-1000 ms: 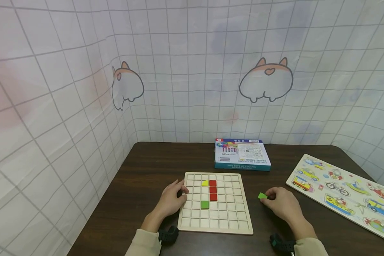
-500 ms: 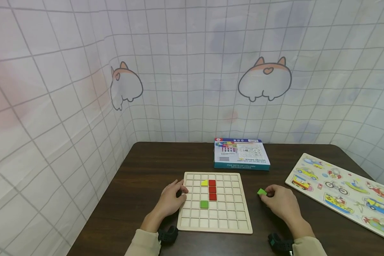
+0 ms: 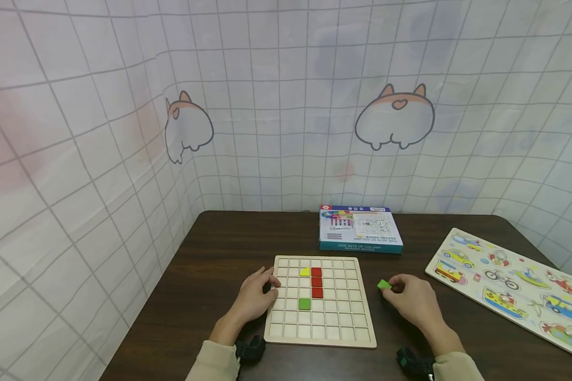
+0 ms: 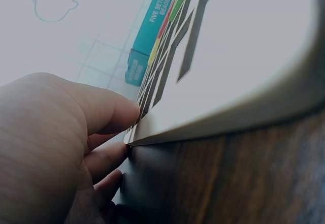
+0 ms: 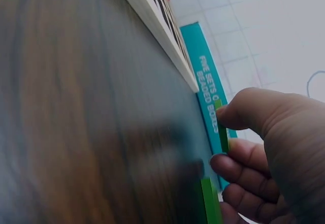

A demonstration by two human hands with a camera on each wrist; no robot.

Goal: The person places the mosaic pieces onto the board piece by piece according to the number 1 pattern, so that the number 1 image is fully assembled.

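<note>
My left hand pinches the left edge of a wooden grid board; in the left wrist view its thumb lies over the edge, the other fingers beside it. Set in the grid are a yellow triangle, a column of three red squares, the lowest red square among them, and a green square. Right of the board, my right hand pinches a green tile between thumb and forefinger. A second green piece shows by its lower fingers in the right wrist view.
Behind the board lies a flat boxed set with a teal side. A picture puzzle board of vehicles lies along the right of the dark wooden table. A white gridded cloth hangs behind the table.
My right hand has moved a little left, toward the board, carrying the green tile. The left hand and the pieces on the board stay as they were.
</note>
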